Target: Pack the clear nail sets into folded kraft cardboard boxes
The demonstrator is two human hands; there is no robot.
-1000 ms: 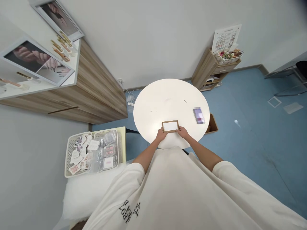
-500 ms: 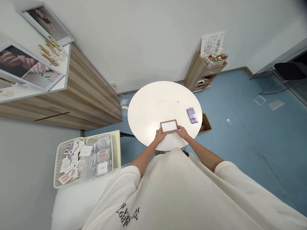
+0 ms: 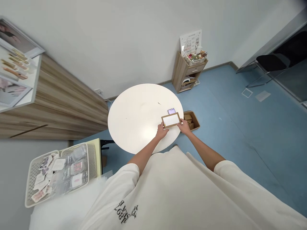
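Observation:
Both hands hold a flat rectangular object with a brown border and a white face, a brown-framed panel (image 3: 171, 119), over the right part of the round white table (image 3: 129, 118). My left hand (image 3: 161, 131) grips its near left corner, thumb on the edge. At its right end my right hand (image 3: 184, 126) is closed on the border. Just beyond the panel's far edge lies a purple, pixelated item (image 3: 171, 111), partly covered by the panel. A small dark thin object (image 3: 159, 103) rests farther back on the tabletop.
An open brown carton (image 3: 195, 120) with brown boxes inside stands on the floor right of the table. A white basket (image 3: 90, 159) of packets and clear cases sits at left. A tall wooden cabinet (image 3: 72, 92), a small cabinet (image 3: 179, 73) and a black chair (image 3: 271, 63) stand around.
My view has swung to the right. Both hands have carried the brown-framed panel rightward across the table, so it now partly covers the purple item.

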